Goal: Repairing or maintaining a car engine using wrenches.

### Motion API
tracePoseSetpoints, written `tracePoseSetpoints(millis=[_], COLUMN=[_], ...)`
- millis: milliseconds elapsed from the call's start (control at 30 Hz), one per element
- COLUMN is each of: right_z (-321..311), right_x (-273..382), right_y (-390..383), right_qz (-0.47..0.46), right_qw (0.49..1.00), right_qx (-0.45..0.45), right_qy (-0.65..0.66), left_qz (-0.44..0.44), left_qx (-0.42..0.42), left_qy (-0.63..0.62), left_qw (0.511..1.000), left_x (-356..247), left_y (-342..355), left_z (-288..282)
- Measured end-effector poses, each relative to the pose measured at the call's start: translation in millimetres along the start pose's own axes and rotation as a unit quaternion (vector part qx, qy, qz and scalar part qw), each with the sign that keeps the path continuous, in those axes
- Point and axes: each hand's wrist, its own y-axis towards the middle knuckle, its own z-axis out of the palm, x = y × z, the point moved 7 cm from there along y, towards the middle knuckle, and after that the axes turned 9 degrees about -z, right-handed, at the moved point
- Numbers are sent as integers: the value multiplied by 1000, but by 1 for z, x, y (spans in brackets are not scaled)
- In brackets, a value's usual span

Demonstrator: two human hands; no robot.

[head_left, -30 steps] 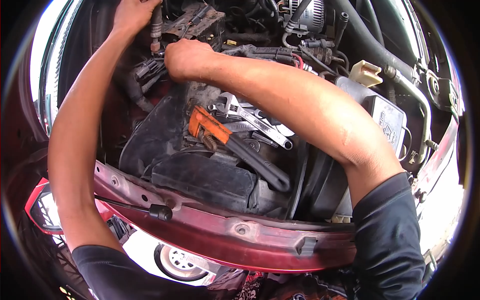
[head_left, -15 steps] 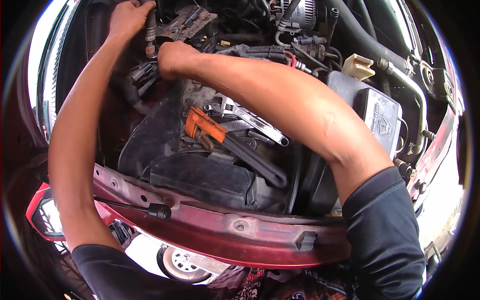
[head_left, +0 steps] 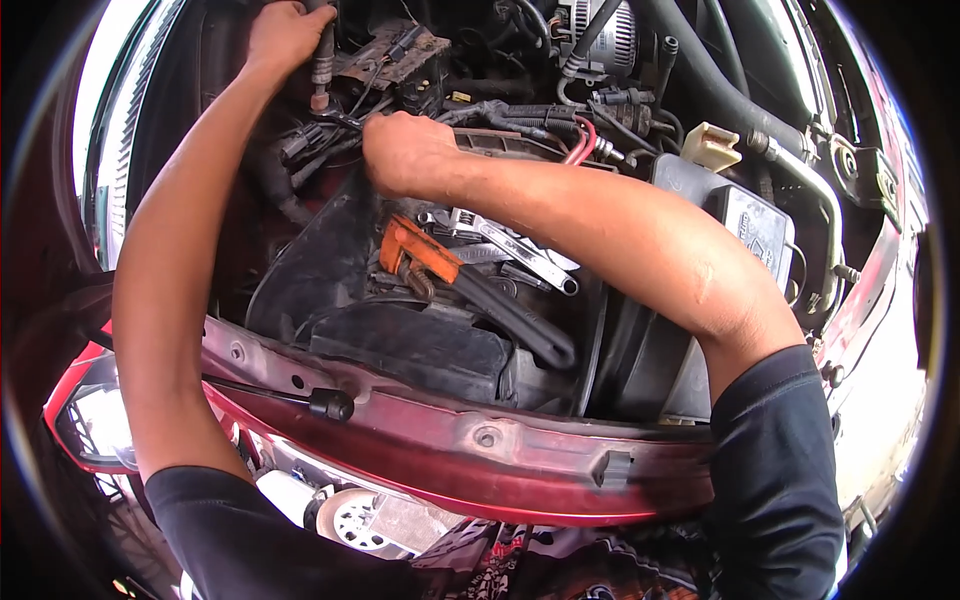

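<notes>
At the far left of the engine bay, my left hand is closed around the upper part of a dark hose with a metal end fitting; the frame's top edge cuts off part of the view there. My right hand forms a fist around a silver wrench. The wrench's head reaches the fitting at the hose's lower end, and its handle disappears into the fist. Below my right forearm lie an orange pipe wrench with a black handle, an adjustable wrench and several other metal tools.
A red front body panel crosses below the tools, with a black-tipped rod at its left. A black box stands at the right. Farther back are a finned alternator, a thick hose and wiring.
My right fist has moved right, away from the fitting, so more of the wrench shows. My left hand stays on the hose. The whole view has shifted slightly.
</notes>
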Motion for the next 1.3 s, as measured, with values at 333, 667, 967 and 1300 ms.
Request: tracePoseSetpoints(millis=[333, 667, 967, 1300], right_z=[-4, -1, 3, 5], right_x=[-2, -14, -12, -14], right_y=[8, 12, 9, 7], right_qz=[-30, -52, -81, -91], right_qw=[999, 998, 996, 994], right_qx=[-9, -31, -27, -22], right_qy=[-9, 15, -14, -59], left_qz=[10, 4, -84, -39], left_qx=[10, 30, 321, 357], left_qy=[-21, -16, -35, 8], left_qw=[1000, 999, 943, 933], left_x=[4, 5, 18, 44], left_y=[3, 6, -22, -67], left_z=[4, 12, 15, -42])
